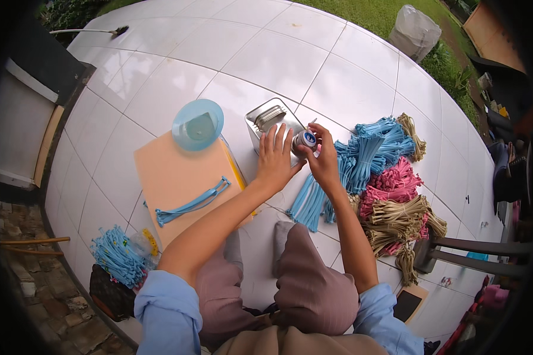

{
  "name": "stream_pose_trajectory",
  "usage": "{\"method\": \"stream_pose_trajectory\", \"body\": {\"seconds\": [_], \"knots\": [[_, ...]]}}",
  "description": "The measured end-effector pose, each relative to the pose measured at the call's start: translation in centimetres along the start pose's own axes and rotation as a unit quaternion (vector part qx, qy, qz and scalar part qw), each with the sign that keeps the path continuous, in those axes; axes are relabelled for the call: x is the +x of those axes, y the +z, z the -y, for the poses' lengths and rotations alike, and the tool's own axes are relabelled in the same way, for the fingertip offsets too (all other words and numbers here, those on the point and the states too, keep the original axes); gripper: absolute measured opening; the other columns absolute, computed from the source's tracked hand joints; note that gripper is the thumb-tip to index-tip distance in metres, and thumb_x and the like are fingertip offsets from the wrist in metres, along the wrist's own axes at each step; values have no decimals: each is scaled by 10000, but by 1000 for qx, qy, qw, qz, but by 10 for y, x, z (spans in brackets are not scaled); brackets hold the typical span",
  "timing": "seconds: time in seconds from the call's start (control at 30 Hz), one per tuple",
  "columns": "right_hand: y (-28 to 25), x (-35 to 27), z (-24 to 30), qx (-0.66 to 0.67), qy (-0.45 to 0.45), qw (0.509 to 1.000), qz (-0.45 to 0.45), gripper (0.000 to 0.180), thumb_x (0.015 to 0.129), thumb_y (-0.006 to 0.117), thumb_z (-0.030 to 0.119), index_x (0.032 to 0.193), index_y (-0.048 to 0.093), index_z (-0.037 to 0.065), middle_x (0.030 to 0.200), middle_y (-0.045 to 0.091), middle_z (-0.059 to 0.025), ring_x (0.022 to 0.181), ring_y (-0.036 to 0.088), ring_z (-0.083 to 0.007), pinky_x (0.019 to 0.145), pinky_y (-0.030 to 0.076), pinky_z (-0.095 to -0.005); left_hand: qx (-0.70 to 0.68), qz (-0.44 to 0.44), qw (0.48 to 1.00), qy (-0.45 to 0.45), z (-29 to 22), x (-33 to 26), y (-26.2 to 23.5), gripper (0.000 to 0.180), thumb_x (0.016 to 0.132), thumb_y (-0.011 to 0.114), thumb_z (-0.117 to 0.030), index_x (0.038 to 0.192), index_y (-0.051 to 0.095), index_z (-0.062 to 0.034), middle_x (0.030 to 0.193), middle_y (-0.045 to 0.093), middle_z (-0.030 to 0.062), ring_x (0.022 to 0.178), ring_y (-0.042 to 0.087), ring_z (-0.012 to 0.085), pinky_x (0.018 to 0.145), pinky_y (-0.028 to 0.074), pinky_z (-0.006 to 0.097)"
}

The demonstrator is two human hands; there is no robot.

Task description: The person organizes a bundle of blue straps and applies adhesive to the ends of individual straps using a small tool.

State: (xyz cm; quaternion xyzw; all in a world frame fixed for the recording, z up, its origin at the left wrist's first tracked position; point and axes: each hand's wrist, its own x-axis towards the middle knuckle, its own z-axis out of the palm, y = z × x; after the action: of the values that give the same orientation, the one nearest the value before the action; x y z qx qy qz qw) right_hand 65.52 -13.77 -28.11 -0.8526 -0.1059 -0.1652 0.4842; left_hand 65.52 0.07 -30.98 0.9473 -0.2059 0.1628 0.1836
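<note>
At the centre of the frame, both hands meet on a small round tin (pixel 305 139), steadied over an open metal box (pixel 270 120). The right hand (pixel 324 157) clamps its fingers around the tin; the left hand (pixel 275 160) rests beside it, fingers spread and straight. Blue strap bundles (pixel 366 151) lie right.

Hidden and unclear, head view

Left hand (pixel 273 158) covers part of the metal tin (pixel 270 120); its contents are too small to tell. Right hand (pixel 324 158) hides most of the small round can (pixel 306 139). Blue strap bundle (pixel 311 201) runs under the right forearm. Black fisheye rim cuts off both picture sides.
</note>
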Motion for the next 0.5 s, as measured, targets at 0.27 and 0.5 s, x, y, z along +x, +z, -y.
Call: {"method": "stream_pose_trajectory", "body": {"seconds": [0.27, 0.5], "knots": [[-44, -30, -42, 205, 146, 929, -272, 637, 780, 634, 14, 1298, 264, 38, 1110, 437, -125, 972, 488, -179, 861, 434, -300, 18, 8, 1000, 15, 11, -2, -9, 782, 755, 637, -429, 1323, 321, 6, 1351, 301, 187, 1257, 256, 359, 1032, 221, 507], [52, -141, -122, -14, 173, 985, 25, 703, 673, 633, -14, 1292, 301, 20, 1029, 450, -165, 952, 468, -281, 855, 390, -349, 31, 25, 999, 30, 5, 1, -11, 768, 780, 611, -436, 1327, 320, 19, 1349, 303, 200, 1253, 257, 368, 1028, 223, 504]]}}
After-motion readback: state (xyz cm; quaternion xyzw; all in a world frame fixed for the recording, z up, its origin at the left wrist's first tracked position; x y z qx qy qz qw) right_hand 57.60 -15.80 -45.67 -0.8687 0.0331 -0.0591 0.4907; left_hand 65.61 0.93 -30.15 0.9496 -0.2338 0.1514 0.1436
